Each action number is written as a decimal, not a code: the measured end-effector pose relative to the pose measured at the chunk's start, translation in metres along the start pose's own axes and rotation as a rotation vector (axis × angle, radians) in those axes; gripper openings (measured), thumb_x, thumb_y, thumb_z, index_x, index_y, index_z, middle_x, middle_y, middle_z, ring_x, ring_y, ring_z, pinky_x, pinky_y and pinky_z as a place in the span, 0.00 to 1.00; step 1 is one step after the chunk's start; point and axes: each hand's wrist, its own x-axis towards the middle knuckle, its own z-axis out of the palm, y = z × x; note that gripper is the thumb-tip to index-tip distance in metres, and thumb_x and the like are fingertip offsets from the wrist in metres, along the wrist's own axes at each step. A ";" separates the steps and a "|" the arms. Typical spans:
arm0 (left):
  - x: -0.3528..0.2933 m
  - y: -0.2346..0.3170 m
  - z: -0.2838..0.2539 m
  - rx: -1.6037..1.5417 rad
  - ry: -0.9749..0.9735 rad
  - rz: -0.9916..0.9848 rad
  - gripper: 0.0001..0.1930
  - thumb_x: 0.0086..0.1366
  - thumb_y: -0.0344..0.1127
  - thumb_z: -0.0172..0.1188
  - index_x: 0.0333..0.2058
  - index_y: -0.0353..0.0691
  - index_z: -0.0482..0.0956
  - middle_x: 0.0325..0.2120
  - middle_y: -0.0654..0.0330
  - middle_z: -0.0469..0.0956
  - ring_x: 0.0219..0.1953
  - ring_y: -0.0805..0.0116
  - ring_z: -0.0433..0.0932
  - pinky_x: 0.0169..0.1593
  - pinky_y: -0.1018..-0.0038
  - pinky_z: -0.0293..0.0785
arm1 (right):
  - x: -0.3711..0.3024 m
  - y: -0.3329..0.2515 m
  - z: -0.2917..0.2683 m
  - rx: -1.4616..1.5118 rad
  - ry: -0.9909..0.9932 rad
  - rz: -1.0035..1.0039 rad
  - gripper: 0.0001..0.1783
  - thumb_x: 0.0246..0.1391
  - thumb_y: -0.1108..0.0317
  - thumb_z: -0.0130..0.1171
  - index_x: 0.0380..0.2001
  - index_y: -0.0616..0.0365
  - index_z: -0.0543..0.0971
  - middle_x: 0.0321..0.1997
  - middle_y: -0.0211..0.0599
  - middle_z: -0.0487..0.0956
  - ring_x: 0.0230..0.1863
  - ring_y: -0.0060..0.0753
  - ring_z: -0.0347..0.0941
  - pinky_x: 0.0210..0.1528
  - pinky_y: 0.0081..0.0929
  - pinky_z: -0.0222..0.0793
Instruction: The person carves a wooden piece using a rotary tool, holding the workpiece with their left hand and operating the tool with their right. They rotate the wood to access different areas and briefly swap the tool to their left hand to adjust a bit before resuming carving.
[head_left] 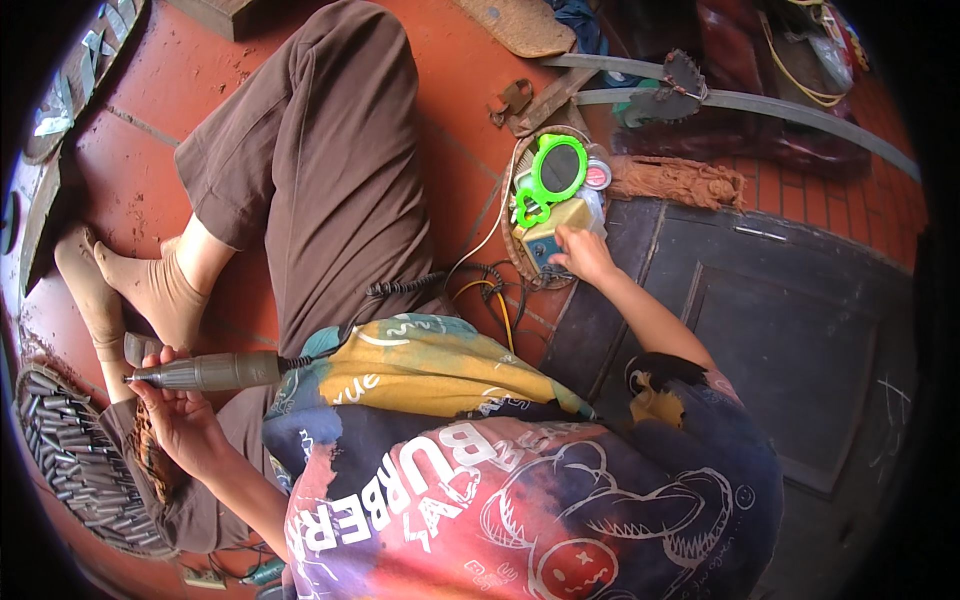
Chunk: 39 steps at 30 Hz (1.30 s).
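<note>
While our left hand (180, 410) gripped the grey rotary handpiece (205, 372) over our lap, our right hand (583, 255) fingered the control box (545, 243) in the basket (512, 205); setting power seemingly came first; carving needed both hands.

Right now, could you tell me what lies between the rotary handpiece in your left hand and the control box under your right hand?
Head view: the handpiece's coiled black cord crosses the brown trousered leg toward the control box.

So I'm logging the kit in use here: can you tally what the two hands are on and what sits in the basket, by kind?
Rotary handpiece, held in left hand: 1
Control box, touched by right hand: 1
Green hand mirror: 1
Basket: 1
Total: 4
</note>
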 end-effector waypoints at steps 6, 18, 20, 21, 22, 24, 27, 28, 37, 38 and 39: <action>-0.013 -0.004 0.021 0.006 -0.117 0.029 0.23 0.71 0.44 0.49 0.53 0.28 0.68 0.50 0.43 0.74 0.54 0.51 0.73 0.61 0.58 0.68 | 0.018 0.035 0.032 -0.282 -0.014 -0.140 0.18 0.48 0.56 0.65 0.37 0.54 0.74 0.31 0.46 0.79 0.36 0.52 0.77 0.36 0.47 0.71; -0.026 -0.022 0.083 0.115 0.102 -0.048 0.21 0.70 0.49 0.51 0.42 0.33 0.77 0.38 0.48 0.82 0.38 0.67 0.82 0.40 0.77 0.76 | 0.050 -0.096 -0.056 0.130 0.482 -0.461 0.14 0.45 0.71 0.70 0.31 0.59 0.74 0.19 0.37 0.71 0.20 0.32 0.69 0.25 0.29 0.65; -0.030 -0.021 0.088 0.096 0.082 -0.028 0.21 0.70 0.49 0.51 0.43 0.34 0.78 0.38 0.48 0.82 0.39 0.67 0.83 0.42 0.74 0.78 | 0.058 -0.192 -0.101 0.282 0.649 -0.632 0.21 0.44 0.70 0.72 0.41 0.59 0.75 0.30 0.38 0.77 0.25 0.33 0.71 0.30 0.28 0.69; -0.030 -0.021 0.092 0.087 0.082 -0.024 0.21 0.70 0.49 0.51 0.43 0.33 0.77 0.38 0.48 0.82 0.39 0.66 0.82 0.43 0.73 0.78 | 0.060 -0.230 -0.111 0.386 0.590 -0.804 0.26 0.43 0.66 0.73 0.46 0.57 0.74 0.36 0.40 0.77 0.31 0.35 0.73 0.35 0.29 0.70; -0.030 -0.021 0.096 0.069 0.085 -0.021 0.21 0.70 0.49 0.50 0.43 0.33 0.77 0.38 0.48 0.82 0.39 0.66 0.82 0.44 0.72 0.79 | 0.061 -0.267 -0.120 0.480 0.519 -0.975 0.32 0.42 0.63 0.75 0.51 0.56 0.72 0.43 0.41 0.77 0.37 0.37 0.75 0.40 0.29 0.72; -0.032 -0.021 0.100 -0.027 0.096 -0.015 0.21 0.71 0.49 0.50 0.43 0.33 0.77 0.38 0.49 0.82 0.38 0.67 0.82 0.43 0.73 0.79 | 0.061 -0.357 -0.129 0.538 0.432 -1.477 0.38 0.41 0.58 0.75 0.55 0.54 0.69 0.50 0.44 0.74 0.48 0.45 0.74 0.48 0.34 0.72; -0.038 -0.014 0.098 -0.120 0.115 0.007 0.21 0.71 0.48 0.49 0.43 0.33 0.77 0.37 0.52 0.81 0.38 0.68 0.81 0.43 0.75 0.79 | 0.052 -0.434 -0.119 0.589 0.226 -1.793 0.34 0.39 0.54 0.74 0.51 0.55 0.74 0.53 0.47 0.73 0.52 0.49 0.73 0.51 0.42 0.73; -0.040 -0.014 0.095 -0.143 0.117 0.013 0.21 0.72 0.48 0.49 0.43 0.32 0.77 0.37 0.53 0.81 0.39 0.69 0.81 0.43 0.75 0.79 | 0.052 -0.446 -0.112 0.588 0.186 -1.845 0.32 0.39 0.54 0.73 0.48 0.55 0.76 0.52 0.47 0.73 0.51 0.49 0.74 0.50 0.42 0.73; -0.052 -0.005 0.050 -0.344 0.337 0.007 0.20 0.71 0.47 0.50 0.39 0.33 0.79 0.31 0.58 0.80 0.29 0.73 0.79 0.32 0.79 0.78 | 0.051 -0.500 -0.056 0.784 -0.006 -1.756 0.19 0.39 0.68 0.74 0.35 0.65 0.81 0.41 0.53 0.81 0.42 0.47 0.81 0.44 0.36 0.79; -0.051 -0.005 0.047 -0.298 0.352 0.002 0.21 0.72 0.47 0.49 0.38 0.32 0.79 0.30 0.57 0.80 0.30 0.72 0.79 0.35 0.77 0.78 | 0.056 -0.503 -0.050 0.791 -0.009 -1.776 0.18 0.39 0.69 0.74 0.34 0.65 0.81 0.40 0.53 0.81 0.42 0.47 0.81 0.44 0.36 0.80; -0.050 -0.004 0.046 -0.253 0.368 -0.002 0.21 0.72 0.47 0.47 0.37 0.32 0.79 0.30 0.57 0.80 0.31 0.72 0.80 0.37 0.76 0.78 | 0.060 -0.506 -0.047 0.799 -0.011 -1.796 0.17 0.39 0.70 0.74 0.34 0.66 0.81 0.39 0.52 0.81 0.41 0.47 0.81 0.44 0.36 0.80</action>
